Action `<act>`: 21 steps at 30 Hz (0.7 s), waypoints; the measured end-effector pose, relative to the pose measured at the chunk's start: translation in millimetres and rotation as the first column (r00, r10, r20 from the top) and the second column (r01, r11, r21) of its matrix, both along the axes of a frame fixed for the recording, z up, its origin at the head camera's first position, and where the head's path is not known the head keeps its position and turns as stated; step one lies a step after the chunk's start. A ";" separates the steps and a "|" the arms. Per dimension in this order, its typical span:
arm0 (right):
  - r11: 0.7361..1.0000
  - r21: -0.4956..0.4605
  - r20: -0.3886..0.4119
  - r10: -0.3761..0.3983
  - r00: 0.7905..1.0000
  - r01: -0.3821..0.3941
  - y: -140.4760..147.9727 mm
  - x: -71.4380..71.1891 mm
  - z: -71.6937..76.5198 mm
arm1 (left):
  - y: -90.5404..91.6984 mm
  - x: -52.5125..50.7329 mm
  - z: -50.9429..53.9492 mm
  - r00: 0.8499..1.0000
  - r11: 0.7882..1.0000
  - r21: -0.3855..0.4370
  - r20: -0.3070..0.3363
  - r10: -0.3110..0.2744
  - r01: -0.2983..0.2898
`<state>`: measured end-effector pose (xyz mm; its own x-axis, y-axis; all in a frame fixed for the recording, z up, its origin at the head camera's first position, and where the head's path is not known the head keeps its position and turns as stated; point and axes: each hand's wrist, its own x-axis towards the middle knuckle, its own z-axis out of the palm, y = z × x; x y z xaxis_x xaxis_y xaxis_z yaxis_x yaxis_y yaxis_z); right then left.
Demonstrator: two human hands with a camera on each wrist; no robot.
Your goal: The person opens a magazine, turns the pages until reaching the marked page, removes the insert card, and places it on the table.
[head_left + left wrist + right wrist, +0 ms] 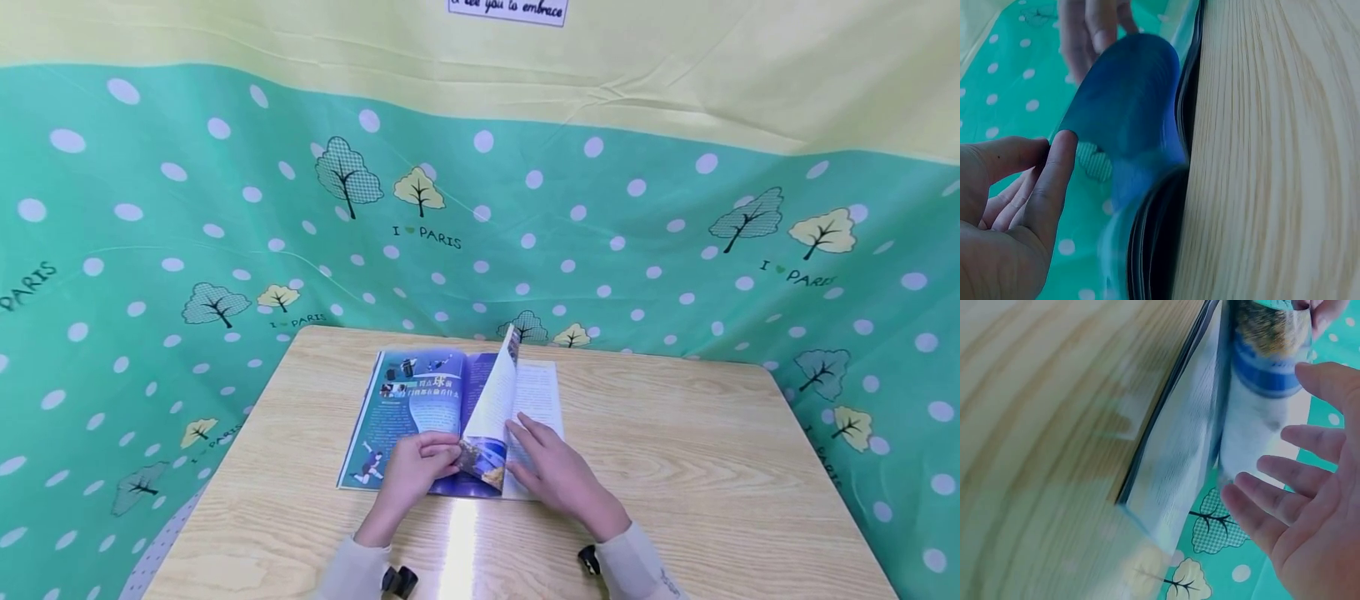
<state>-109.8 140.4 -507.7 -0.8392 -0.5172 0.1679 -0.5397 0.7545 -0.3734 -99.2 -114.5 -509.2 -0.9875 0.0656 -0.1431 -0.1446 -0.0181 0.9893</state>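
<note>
An open magazine lies on the wooden table, one of its pages raised and curling over the middle. My left hand pinches that page's edge between thumb and fingers, as the left wrist view also shows with the page bowed away from the fingertips. On the other side, my right hand is spread beside the raised page, over the right-hand page. In the right wrist view the right hand's fingers are apart and extended near the curled page; whether they touch it I cannot tell.
The wooden table extends to both sides of the magazine. A green polka-dot cloth with trees and lettering hangs behind and around the table. Black straps show at the sleeves.
</note>
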 end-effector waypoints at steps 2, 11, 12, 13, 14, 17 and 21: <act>1.000 0.022 -0.001 0.011 1.000 -0.011 3.0 0.3 -0.9 | -7.5 1.6 0.3 0.999 0.999 -0.003 -0.001 0.037 -0.037; 0.995 0.092 0.068 -0.030 0.997 0.024 17.5 3.0 -7.4 | -48.7 7.1 -3.1 0.982 0.980 -0.082 0.047 0.185 -0.181; 0.995 0.091 0.071 -0.034 0.997 0.027 18.8 3.2 -8.0 | -53.1 7.6 -3.7 0.978 0.977 -0.090 0.055 0.200 -0.194; 0.995 0.094 0.078 -0.037 0.996 0.030 20.1 3.5 -8.7 | -57.1 8.3 -4.2 0.975 0.974 -0.101 0.061 0.212 -0.205; 0.995 0.099 0.084 -0.042 0.996 0.034 21.2 3.8 -9.2 | -60.8 9.2 -4.6 0.972 0.970 -0.116 0.065 0.224 -0.216; 0.993 0.110 0.113 -0.055 0.992 0.043 24.2 4.9 -10.5 | -71.2 12.0 -5.8 0.967 0.960 -0.156 0.068 0.247 -0.235; 0.990 0.138 0.169 -0.066 0.983 0.043 26.9 5.8 -11.5 | -83.5 15.8 -8.1 0.959 0.947 -0.194 0.068 0.274 -0.257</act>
